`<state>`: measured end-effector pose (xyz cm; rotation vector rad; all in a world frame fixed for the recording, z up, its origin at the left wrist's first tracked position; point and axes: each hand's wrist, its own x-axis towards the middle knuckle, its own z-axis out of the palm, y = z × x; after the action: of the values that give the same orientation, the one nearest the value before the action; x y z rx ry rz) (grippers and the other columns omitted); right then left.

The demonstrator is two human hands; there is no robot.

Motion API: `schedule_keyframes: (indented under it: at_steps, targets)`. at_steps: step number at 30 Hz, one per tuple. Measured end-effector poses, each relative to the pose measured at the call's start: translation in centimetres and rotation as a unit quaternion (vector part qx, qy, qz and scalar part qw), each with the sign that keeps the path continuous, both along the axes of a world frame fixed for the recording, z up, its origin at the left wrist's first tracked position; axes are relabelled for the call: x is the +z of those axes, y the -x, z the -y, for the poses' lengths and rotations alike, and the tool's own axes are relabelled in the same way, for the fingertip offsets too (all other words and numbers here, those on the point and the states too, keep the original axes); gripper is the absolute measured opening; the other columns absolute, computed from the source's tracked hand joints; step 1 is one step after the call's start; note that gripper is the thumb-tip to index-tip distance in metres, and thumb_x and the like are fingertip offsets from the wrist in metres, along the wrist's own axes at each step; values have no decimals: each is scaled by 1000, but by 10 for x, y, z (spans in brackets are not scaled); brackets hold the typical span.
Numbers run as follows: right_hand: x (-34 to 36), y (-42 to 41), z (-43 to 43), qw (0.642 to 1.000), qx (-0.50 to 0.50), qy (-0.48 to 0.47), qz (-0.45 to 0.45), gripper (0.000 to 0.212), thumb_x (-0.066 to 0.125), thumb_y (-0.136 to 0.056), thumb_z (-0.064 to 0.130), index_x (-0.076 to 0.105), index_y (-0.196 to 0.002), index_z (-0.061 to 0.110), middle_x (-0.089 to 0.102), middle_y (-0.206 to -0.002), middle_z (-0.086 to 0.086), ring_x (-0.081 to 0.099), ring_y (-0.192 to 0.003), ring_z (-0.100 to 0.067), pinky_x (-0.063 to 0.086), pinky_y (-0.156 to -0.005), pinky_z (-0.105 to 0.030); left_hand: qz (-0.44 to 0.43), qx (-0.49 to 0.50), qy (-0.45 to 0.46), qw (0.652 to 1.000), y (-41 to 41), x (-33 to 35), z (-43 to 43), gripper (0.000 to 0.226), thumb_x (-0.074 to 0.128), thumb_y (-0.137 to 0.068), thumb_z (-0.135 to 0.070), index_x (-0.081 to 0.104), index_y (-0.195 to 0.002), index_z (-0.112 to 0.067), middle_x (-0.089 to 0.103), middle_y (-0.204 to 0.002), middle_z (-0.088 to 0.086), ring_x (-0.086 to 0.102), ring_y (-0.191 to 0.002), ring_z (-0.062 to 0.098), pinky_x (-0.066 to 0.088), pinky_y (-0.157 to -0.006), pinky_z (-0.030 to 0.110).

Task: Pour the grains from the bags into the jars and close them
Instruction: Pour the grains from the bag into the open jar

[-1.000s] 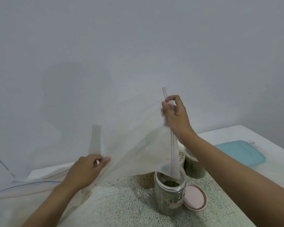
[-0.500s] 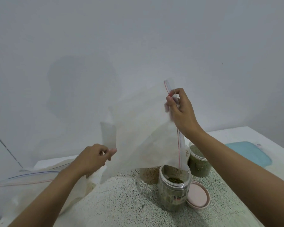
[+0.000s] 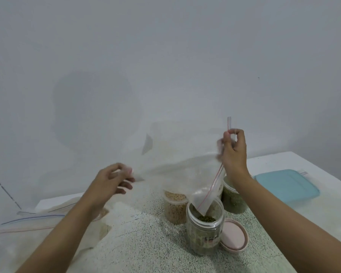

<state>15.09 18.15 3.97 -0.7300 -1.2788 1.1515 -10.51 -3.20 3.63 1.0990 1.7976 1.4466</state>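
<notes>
The right hand was raised above the jars, and its thumb and first fingers were pressed together, pinching the red zip edge of the clear bag near the upper end of that edge. The other fingers were curled toward the palm. The bag hung down from this pinch, and its lowest corner reached into the mouth of the open jar, which had green grains inside. The left hand was lower and to the left, at the far side of the bag, with fingers half curled (they were blurred, so I cannot tell if they really pinched the plastic or only touched it). A pink lid lay just beside the open jar on the speckled table. Behind stood a jar of pale grains and a jar of green grains. Flat bags lay at the left, and a blue lid at the right.
</notes>
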Motion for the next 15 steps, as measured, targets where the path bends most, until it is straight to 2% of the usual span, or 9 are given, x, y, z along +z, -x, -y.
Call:
schedule_keyframes:
  at_steps: [3,7,10,12,15]
  targets:
    - [-16,-3,0,998,-45,41,11,14,38,-110,39,46,-98,37,49,-79,0,43,-59,-11,38,-53,-31,63,16,-102,993,-14,34,-1,31,69,-86,-35,67,-96,-6,70,-90,8,66,-80,20,53,-75,32]
    - [-32,-2,4,994,-82,74,15,19,30,-110,45,42,-101,34,45,-82,-2,44,-66,-16,39,-60,-31,157,-35,-168,973,-34,74,-5,29,83,-71,-37,77,-88,-15,70,-87,2,69,-82,19,59,-71,25]
    - [-39,0,6,991,-102,84,1,21,29,-111,44,42,-100,32,48,-87,0,49,-78,-18,40,-68,-33,189,-58,-186,962,-47,95,-9,18,71,-81,-31,80,-82,-15,72,-85,6,71,-81,22,59,-71,27]
    - [-42,-1,7,991,-106,87,-9,22,28,-111,43,41,-106,26,50,-93,0,50,-82,-17,40,-68,-31,165,-58,-196,965,-51,105,-11,20,68,-84,-28,80,-81,-14,70,-82,8,71,-78,22,60,-72,27]
    - [-45,-2,9,990,-102,91,-25,24,29,-111,44,41,-108,24,53,-97,0,52,-85,-16,42,-70,-29,11,-14,-195,981,-50,110,-11,18,73,-81,-31,83,-86,-17,70,-74,6,67,-69,19,59,-73,30]
